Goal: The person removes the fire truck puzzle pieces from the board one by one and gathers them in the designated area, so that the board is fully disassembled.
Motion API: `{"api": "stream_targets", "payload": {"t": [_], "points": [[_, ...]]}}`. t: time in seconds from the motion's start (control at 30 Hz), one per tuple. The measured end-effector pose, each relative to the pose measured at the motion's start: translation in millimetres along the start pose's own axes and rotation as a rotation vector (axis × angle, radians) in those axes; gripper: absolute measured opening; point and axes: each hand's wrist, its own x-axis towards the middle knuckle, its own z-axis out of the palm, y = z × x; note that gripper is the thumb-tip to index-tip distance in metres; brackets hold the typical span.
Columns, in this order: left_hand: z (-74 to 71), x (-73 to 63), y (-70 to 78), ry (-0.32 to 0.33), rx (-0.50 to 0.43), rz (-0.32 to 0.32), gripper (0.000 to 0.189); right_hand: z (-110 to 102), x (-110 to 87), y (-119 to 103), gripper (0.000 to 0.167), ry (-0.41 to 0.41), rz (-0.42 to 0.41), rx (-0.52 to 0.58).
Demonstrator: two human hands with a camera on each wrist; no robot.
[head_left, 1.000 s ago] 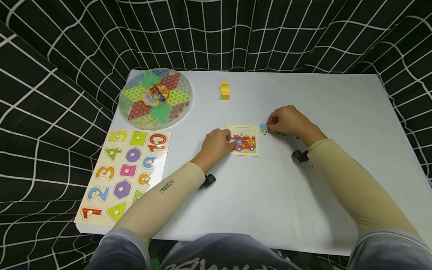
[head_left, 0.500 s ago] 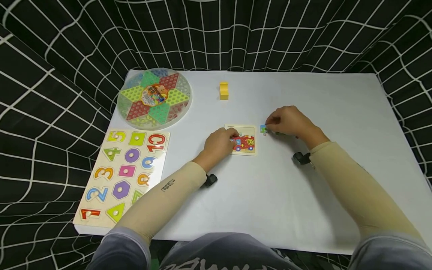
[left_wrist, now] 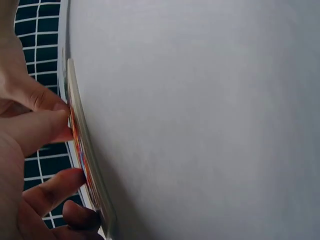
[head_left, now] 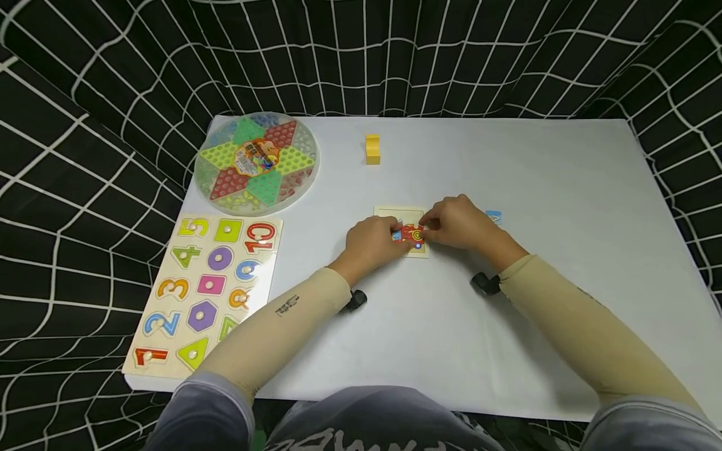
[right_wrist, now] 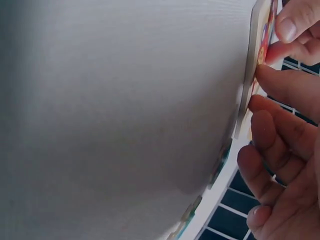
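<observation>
A small wooden jigsaw puzzle showing a red tractor lies mid-table. My left hand reaches over its left side, bent fingers on the picture; thumb and index finger are close together, but whether they pinch a piece is unclear. At the right edge my right hand brings thumb and index finger to the picture, pinching what looks like a puzzle piece, mostly hidden by the fingertips. Loose pieces lie on the table beneath that hand in the right wrist view; a blue one shows beyond it in the head view.
At the left lie a number-and-shape peg board and a round Chinese checkers set. Toward the back stands a yellow block. A white cloth covers the table, with black gridded curtains behind it.
My right hand has come left from the loose pieces to the puzzle's right edge, uncovering a blue piece behind it. My left hand has shifted slightly right over the tractor.
</observation>
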Motion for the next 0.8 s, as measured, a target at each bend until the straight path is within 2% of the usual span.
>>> {"api": "stream_targets", "payload": {"t": [0.3,0.63,0.8], "points": [[-1.1,-0.9,8.2,0.0,0.055,0.003,0.035,3.0,-0.7,1.0,0.021,-0.028,0.095,0.168],[-2.1,-1.3,9.0,-0.004,0.039,-0.015,0.035,0.7,-0.3,-4.1,0.021,-0.004,0.089,0.13],[-1.8,-1.0,8.5,-0.015,0.037,-0.01,0.037,1.5,-1.1,-7.6,0.026,0.0,0.111,0.167]]}}
